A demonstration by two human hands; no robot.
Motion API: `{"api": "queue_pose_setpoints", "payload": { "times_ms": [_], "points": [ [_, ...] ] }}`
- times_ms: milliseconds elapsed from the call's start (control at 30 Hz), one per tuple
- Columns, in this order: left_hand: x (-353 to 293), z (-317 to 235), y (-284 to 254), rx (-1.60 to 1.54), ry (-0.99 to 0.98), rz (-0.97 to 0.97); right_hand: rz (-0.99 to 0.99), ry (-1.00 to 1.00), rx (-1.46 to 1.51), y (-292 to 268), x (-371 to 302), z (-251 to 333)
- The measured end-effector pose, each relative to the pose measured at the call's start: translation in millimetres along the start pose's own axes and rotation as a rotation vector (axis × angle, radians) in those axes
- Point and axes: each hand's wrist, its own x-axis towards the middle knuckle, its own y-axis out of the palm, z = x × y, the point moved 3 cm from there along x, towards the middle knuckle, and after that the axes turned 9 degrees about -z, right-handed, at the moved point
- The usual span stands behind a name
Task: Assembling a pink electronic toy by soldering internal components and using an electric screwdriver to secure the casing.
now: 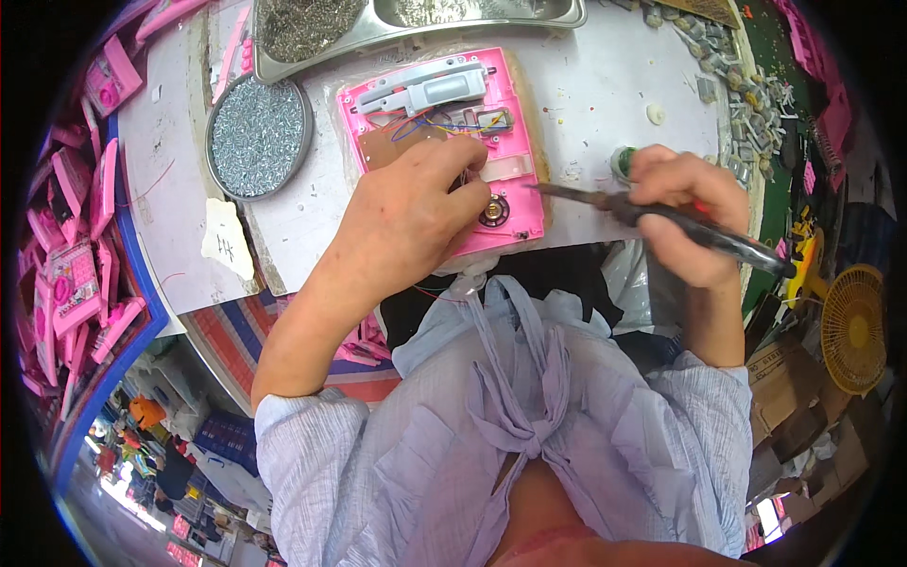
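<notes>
A pink plastic toy casing [522, 156] lies inside-up on the bench, fitted with a grey plastic part [444, 92], thin coloured wires, a brown board [383, 145] and a round black speaker [494, 210]. My left hand [406, 203] rests over its middle, thumb and fingers pinched together beside the speaker. What they pinch is hidden beneath the fingers. To the right of the casing, my right hand [690, 203] grips the black handle of a soldering iron [732, 244]. Its thin tip points left, near the casing's right edge. A small green roll [622, 163] sits by my right fingers.
A round tray of silvery screws [258, 137] stands left of the casing. Behind it is a metal tray [416, 40] with small metal parts. Small grey parts [746, 113] crowd the right bench edge. Pink casings [71, 274] pile up at far left; a yellow fan [853, 328] stands right.
</notes>
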Motion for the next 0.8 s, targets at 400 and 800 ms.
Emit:
{"api": "queue_pose_setpoints", "payload": {
  "times_ms": [400,800],
  "points": [
    [0.3,-8.1,6.4,0.041,0.028,-0.082,-1.371,-0.12,-0.17,-239.1,-190.2,47.1],
    [-14.9,-1.4,7.2,0.029,0.059,-0.097,-1.309,0.228,-0.711,-358.1,-94.3,-50.5]
  ]
}}
